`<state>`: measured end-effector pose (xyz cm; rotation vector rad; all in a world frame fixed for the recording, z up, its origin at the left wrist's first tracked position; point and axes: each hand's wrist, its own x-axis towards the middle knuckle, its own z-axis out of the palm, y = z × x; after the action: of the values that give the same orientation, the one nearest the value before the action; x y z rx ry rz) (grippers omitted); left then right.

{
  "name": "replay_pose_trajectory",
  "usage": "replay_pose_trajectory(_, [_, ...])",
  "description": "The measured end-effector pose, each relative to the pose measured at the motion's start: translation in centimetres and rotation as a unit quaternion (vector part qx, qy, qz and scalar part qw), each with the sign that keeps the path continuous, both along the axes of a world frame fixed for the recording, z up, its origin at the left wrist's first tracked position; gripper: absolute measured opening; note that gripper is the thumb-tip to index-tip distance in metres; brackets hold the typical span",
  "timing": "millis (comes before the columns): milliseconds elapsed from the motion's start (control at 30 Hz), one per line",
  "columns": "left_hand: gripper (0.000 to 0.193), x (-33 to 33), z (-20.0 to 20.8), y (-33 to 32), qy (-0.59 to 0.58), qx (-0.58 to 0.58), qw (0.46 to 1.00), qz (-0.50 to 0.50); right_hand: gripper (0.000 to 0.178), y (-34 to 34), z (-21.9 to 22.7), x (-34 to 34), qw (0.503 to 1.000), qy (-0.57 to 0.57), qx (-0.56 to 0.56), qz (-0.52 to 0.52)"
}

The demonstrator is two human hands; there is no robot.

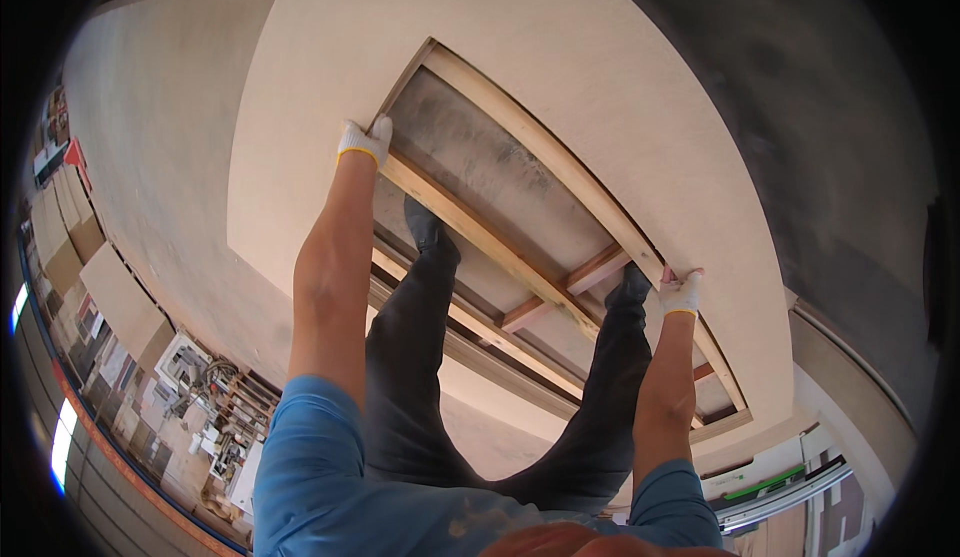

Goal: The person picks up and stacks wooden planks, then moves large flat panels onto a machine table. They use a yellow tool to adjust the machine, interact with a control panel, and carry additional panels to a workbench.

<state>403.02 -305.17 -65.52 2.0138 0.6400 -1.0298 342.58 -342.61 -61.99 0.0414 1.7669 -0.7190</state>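
Observation:
A large pale board [330, 67] with a long rectangular cutout spreads out in front of me. My left hand [366, 143], in a white glove with a yellow cuff, is closed on the cutout's left edge, its fingers partly hidden. On the right, my right hand [682, 293], gloved the same way, grips the board's edge beside a long wooden strip [540, 152]. Through the cutout shows a second timber strip [480, 232]. Short reddish crosspieces [598, 269] join the timbers below. My dark-trousered legs [410, 327] stand among the timbers, feet inside the opening.
Another pale panel surface [170, 137] lies at the left. Stacked sheets [125, 292] and cluttered workshop gear [215, 407] stand farther left. A dark grey floor [790, 77] extends at the far right. At the lower right lie long strips, one green [765, 484].

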Motion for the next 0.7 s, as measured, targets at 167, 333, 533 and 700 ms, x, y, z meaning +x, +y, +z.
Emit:
replay_pose_trajectory(167, [0.053,0.5,-0.9,-0.4,0.0,0.165,0.951,-0.261,0.057,-1.4,0.1,-0.4,0.998,0.035,0.036,0.045])
replay_pose_trajectory(333, [0.048,1.1,-1.8,-0.4,0.066,0.01,0.998,-0.02,0.061,-2.6,-0.7,-2.1,0.997,-0.004,0.064,0.052])
replay_pose_trajectory(533, [0.052,-0.2,0.7,-3.0,0.046,-0.14,0.872,0.467,0.067,-2.8,-1.5,-2.4,0.996,-0.011,0.059,0.068])
replay_pose_trajectory(700, [0.082,-3.7,4.0,-2.4,0.065,-0.064,0.936,0.34,0.086,-1.3,-0.8,-2.2,0.994,0.016,0.067,0.086])
